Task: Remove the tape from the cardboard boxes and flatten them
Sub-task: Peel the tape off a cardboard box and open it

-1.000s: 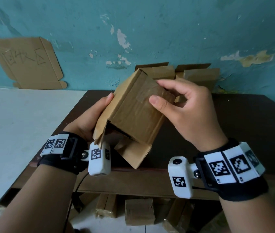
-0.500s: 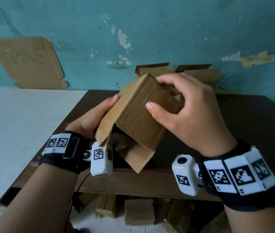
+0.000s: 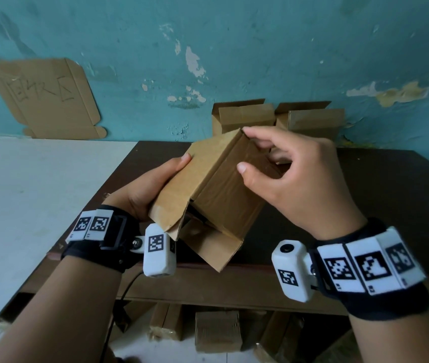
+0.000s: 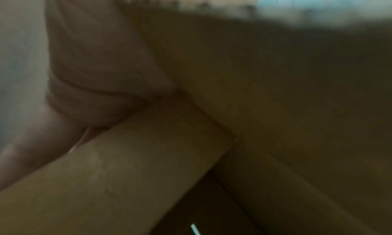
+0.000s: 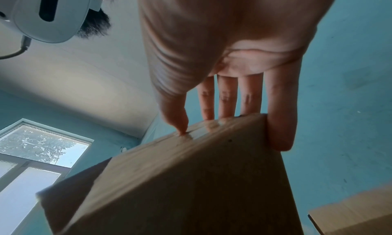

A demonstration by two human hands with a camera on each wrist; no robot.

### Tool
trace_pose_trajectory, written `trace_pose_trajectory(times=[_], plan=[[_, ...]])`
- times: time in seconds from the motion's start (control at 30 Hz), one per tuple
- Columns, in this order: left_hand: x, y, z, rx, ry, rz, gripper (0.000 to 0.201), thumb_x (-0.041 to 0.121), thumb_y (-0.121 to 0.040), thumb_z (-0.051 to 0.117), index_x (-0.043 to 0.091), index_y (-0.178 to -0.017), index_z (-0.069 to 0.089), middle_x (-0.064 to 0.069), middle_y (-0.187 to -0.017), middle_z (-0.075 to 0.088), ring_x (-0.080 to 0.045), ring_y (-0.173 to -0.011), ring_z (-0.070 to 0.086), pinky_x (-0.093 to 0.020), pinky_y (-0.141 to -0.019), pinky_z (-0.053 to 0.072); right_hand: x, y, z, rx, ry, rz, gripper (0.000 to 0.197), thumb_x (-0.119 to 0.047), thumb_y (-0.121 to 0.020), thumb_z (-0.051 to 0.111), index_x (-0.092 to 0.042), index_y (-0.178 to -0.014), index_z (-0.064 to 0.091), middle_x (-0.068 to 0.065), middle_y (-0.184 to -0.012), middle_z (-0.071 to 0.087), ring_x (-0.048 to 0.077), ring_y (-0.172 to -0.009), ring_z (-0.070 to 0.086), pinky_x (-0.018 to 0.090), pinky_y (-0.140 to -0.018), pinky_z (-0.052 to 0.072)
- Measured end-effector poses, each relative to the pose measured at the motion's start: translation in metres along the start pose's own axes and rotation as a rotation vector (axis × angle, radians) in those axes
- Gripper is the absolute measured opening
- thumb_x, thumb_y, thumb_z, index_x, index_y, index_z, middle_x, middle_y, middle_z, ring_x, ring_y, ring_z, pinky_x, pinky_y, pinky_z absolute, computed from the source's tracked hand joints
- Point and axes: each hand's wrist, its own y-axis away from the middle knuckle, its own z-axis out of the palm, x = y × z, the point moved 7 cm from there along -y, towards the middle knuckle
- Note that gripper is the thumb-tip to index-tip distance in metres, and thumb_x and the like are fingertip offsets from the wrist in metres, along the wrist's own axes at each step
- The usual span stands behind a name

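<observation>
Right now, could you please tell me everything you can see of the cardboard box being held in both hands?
The cardboard box is small, plain brown corrugated card, held tilted above the dark table. Its near end is open, flaps hanging loose; glossy clear tape runs over the far end. The left hand cradles its left side; the right hand grips the taped end, thumb on the tape.

We see a plain brown corrugated cardboard box (image 3: 216,189), glossy clear tape strip (image 3: 245,176) on it. Dark brown wooden table (image 3: 396,195). Peeling teal painted wall (image 3: 260,48) with white patches. Black wrist straps (image 3: 389,305) carry white blocks with black square-code patterns.
</observation>
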Motion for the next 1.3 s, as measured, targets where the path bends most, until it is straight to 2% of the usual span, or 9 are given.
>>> trace_pose_trajectory(times=[0.27, 0.43, 0.5, 0.6, 0.87, 0.97, 1.1, 1.2, 1.3], plan=[[-0.009, -0.003, -0.005, 0.004, 0.012, -0.064, 0.104, 0.071, -0.067, 0.081, 0.000, -0.139, 0.057, -0.041, -0.144, 0.042, -0.046, -0.125, 0.046, -0.068, -0.118, 0.025, 0.010, 0.002, 0.007, -0.053, 0.019, 0.023, 0.061, -0.050, -0.084, 0.064, -0.015, -0.134, 0.066, -0.002, -0.117, 0.073, 0.004, -0.107, 0.067, 0.025, -0.089, 0.059], [-0.011, -0.008, -0.012, 0.048, -0.060, -0.081, 0.104, 0.072, -0.060, 0.084, 0.000, -0.132, 0.063, -0.033, -0.127, 0.062, -0.044, -0.114, 0.055, -0.065, -0.115, 0.034, 0.019, 0.004, 0.013, -0.040, 0.025, 0.043, 0.059, -0.047, -0.082, 0.065, -0.014, -0.131, 0.066, -0.001, -0.115, 0.073, 0.007, -0.104, 0.068, 0.032, -0.085, 0.061], [-0.014, -0.011, -0.015, 0.054, -0.086, -0.097, 0.103, 0.072, -0.056, 0.086, -0.001, -0.127, 0.067, -0.026, -0.112, 0.068, -0.038, -0.099, 0.064, -0.055, -0.104, 0.048, 0.024, 0.005, 0.015, -0.040, 0.018, 0.056, 0.059, -0.047, -0.082, 0.064, -0.015, -0.130, 0.066, -0.001, -0.115, 0.072, 0.008, -0.105, 0.068, 0.034, -0.085, 0.061], [-0.013, -0.016, -0.014, 0.040, -0.102, -0.096, 0.083, 0.069, -0.070, 0.073, 0.003, -0.119, 0.069, -0.019, -0.097, 0.073, -0.028, -0.077, 0.071, -0.038, -0.077, 0.059, 0.028, 0.006, 0.018, -0.045, 0.009, 0.069, 0.059, -0.047, -0.082, 0.063, -0.014, -0.131, 0.065, 0.000, -0.116, 0.072, 0.010, -0.106, 0.068, 0.036, -0.086, 0.061], [-0.013, -0.016, -0.011, 0.069, -0.107, -0.091, 0.068, 0.067, -0.079, 0.068, 0.006, -0.110, 0.071, -0.015, -0.091, 0.075, -0.025, -0.072, 0.072, -0.034, -0.072, 0.060, 0.034, 0.007, 0.020, -0.008, 0.009, 0.053, 0.054, -0.041, -0.085, 0.063, -0.013, -0.130, 0.065, 0.003, -0.116, 0.073, 0.014, -0.106, 0.069, 0.039, -0.084, 0.061], [-0.011, -0.016, -0.008, 0.071, -0.110, -0.093, 0.063, 0.063, -0.075, 0.062, 0.007, -0.103, 0.070, -0.012, -0.080, 0.074, -0.021, -0.063, 0.071, -0.029, -0.062, 0.061, 0.037, 0.007, 0.017, 0.039, -0.005, 0.045, 0.045, -0.031, -0.087, 0.063, -0.011, -0.127, 0.068, 0.004, -0.111, 0.075, 0.012, -0.102, 0.071, 0.036, -0.083, 0.062], [-0.010, -0.015, -0.005, 0.069, -0.117, -0.091, 0.062, 0.063, -0.075, 0.060, 0.008, -0.102, 0.069, -0.009, -0.076, 0.074, -0.019, -0.061, 0.070, -0.028, -0.061, 0.060, 0.037, 0.007, 0.014, 0.037, -0.047, 0.046, 0.048, -0.032, -0.087, 0.062, -0.011, -0.130, 0.068, -0.002, -0.115, 0.073, 0.005, -0.103, 0.069, 0.021, -0.085, 0.060], [-0.010, -0.013, -0.007, 0.080, -0.104, -0.093, 0.067, 0.064, -0.077, 0.061, 0.006, -0.109, 0.070, -0.012, -0.084, 0.075, -0.022, -0.068, 0.071, -0.033, -0.070, 0.059, 0.036, 0.008, 0.017, -0.030, -0.076, 0.038, 0.059, -0.042, -0.087, 0.061, -0.012, -0.138, 0.062, -0.016, -0.121, 0.059, -0.003, -0.110, 0.061, 0.004, -0.080, 0.051], [-0.009, -0.011, -0.005, 0.089, -0.095, -0.097, 0.072, 0.066, -0.078, 0.063, 0.006, -0.116, 0.069, -0.014, -0.090, 0.075, -0.024, -0.073, 0.072, -0.036, -0.078, 0.058, 0.040, 0.009, 0.017, -0.062, -0.106, 0.051, 0.066, -0.049, -0.085, 0.062, -0.015, -0.141, 0.059, -0.018, -0.126, 0.056, -0.004, -0.115, 0.058, 0.006, -0.082, 0.052]])
